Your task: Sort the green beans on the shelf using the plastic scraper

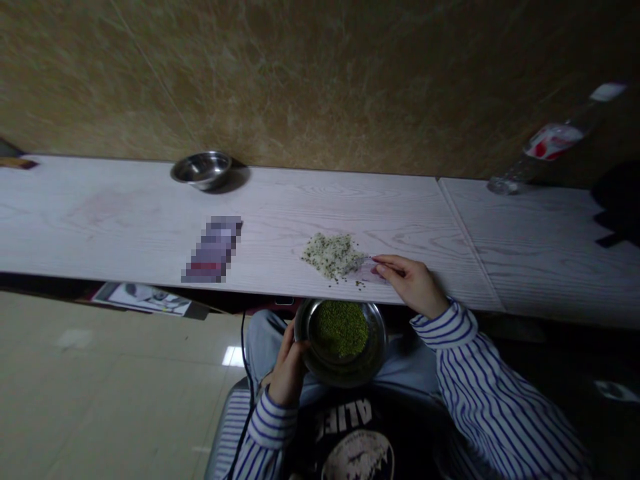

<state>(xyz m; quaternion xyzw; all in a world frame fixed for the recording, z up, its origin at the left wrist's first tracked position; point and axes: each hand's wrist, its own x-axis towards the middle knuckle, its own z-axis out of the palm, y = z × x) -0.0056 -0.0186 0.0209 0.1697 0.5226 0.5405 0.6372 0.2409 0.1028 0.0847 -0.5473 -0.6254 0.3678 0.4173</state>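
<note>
A steel bowl [373, 357] of green beans [340, 328] rests on my lap, just under the table's front edge. My left hand [287, 370] grips its left rim, fingers curled round it. On the pale wooden table [125, 220] lies a small heap of mixed white grains and green beans [334, 255]. My right hand [413, 283] lies at the heap's right side, fingers pressed together on a small flat pale card or sheet [367, 272] against the grains.
An empty steel bowl [203, 169] stands at the table's back edge by the brown wall. A blurred-out flat object [214, 249] lies left of the heap. A plastic bottle [545, 147] stands at the far right, with something dark [617, 207] beside it.
</note>
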